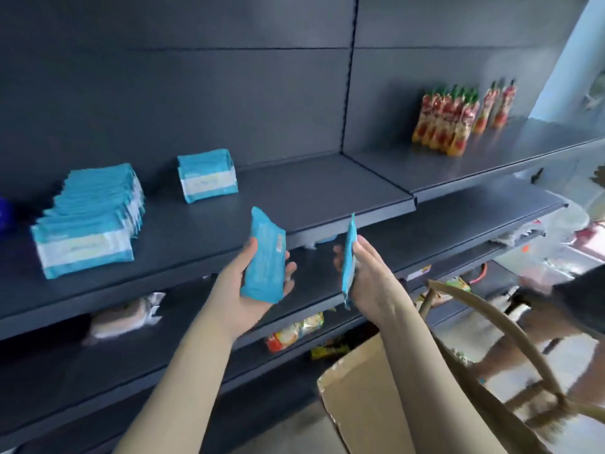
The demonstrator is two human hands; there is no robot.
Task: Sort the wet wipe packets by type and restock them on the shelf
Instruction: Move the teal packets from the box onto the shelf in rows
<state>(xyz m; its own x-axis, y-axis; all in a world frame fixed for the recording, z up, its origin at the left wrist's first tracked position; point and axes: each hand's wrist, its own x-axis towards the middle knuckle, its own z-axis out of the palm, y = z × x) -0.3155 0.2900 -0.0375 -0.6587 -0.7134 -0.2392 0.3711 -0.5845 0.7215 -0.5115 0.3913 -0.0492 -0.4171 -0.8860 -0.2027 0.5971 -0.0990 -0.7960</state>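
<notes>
Two hands are raised before the shelf's point(294, 198) front edge. The left hand point(262, 285) curls its fingers round a blue wipe packet point(263, 257) shown flat, and the right hand point(365, 275) pinches a second wipe packet point(349, 257) edge-on. A packet row point(91, 221) stands at the shelf's left end, with a smaller packet group point(208, 175) near the back edge.

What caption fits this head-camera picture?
Left hand holds one blue packet, right hand another packet, before a shelf bearing a long packet row and a short row.

print on wipe packets point(85, 247) is blurred, unreadable.
</notes>
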